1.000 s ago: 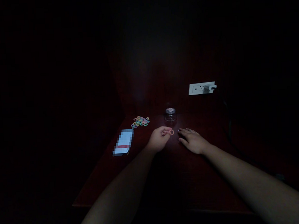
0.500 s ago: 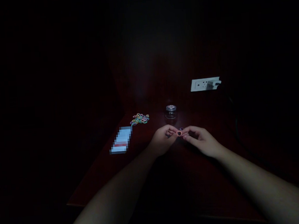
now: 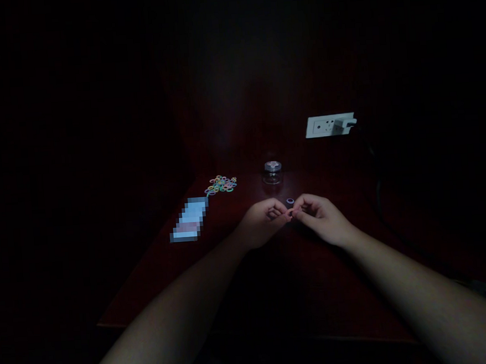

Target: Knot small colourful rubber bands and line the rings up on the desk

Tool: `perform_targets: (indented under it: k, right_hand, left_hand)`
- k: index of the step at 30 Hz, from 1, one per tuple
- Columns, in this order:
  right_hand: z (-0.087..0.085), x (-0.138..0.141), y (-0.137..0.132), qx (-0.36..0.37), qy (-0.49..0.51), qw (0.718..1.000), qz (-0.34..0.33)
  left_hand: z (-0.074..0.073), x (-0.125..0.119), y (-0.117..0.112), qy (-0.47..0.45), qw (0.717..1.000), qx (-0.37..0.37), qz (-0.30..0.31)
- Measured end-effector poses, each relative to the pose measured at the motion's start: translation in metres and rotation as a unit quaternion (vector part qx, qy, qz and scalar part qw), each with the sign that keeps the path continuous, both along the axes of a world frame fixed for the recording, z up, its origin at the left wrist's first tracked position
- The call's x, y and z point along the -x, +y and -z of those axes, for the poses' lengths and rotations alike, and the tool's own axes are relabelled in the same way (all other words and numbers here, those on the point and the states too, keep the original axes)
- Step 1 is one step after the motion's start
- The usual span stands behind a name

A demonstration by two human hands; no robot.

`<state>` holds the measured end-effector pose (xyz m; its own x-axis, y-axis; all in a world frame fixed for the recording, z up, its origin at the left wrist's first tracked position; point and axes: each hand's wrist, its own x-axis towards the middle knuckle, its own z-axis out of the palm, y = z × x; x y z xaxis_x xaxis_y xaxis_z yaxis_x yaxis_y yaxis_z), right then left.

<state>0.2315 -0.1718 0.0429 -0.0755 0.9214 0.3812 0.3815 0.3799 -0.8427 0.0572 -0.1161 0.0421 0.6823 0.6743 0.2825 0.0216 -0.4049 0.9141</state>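
The scene is very dark. My left hand (image 3: 262,220) and my right hand (image 3: 319,216) meet over a dark red table (image 3: 241,282), fingertips pinched together on a small orange ring (image 3: 289,213). A small purple ring (image 3: 290,202) shows just above the fingertips; whether it lies on the table or is held I cannot tell. Behind my hands stands a small glass jar (image 3: 272,172). A pile of several small coloured rings (image 3: 221,184) lies at the back left of the table.
A pale blue rectangular object (image 3: 189,219), blurred out, lies left of my hands. A white wall socket (image 3: 329,125) with a plug in it sits on the back wall at the right, and a dark cable (image 3: 379,194) hangs down from it.
A second ago my right hand lay flat and open on the table while my left held the orange ring. My right hand has risen and pinched the ring together with the left.
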Motion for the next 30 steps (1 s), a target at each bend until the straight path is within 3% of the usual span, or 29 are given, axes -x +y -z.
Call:
perform_targets:
  k: [17,24,30]
  right_hand:
    - [0.0002,-0.0001,-0.0001,0.012,0.010,1.000,-0.025]
    - [-0.0008,0.0031,-0.0012,0.028,0.053,0.998,-0.033]
    - [0.0011,0.0016,-0.0004,0.050,0.088,0.994,-0.039]
  left_hand:
    - [0.0002,0.0014,0.0005,0.063,0.998,-0.017,0.017]
    - [-0.0008,0.0013,0.0024,0.026,0.999,-0.020,0.010]
    - [0.0002,-0.0015,0.0053,-0.015,0.999,0.028,-0.006]
